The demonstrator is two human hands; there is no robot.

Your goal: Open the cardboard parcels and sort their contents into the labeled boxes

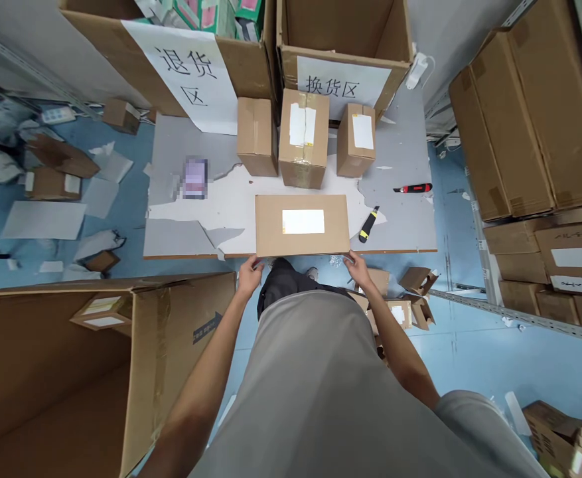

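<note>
A flat cardboard box [271, 226] with a white label [303, 222] lies at the table's front edge, right before my body. My left hand [249, 274] holds its near left corner with bent fingers. At the near right corner, my right hand [358, 269] grips the same box, thumb and fingertips against its edge. Some fingertips are hidden by the box. To its right lie a black and yellow utility knife [369, 224] and a red and black one [413, 188]. Behind it stand three taped cartons: a left [255, 133], a middle [291, 156] and a right one [356, 156].
Two large open cartons, a left one [251, 66] holding green and pink packages and a right one [340, 60], stand at the table's back. A big open carton [171, 358] is at my left. Stacked boxes [524, 133] line the right; scraps litter the floor.
</note>
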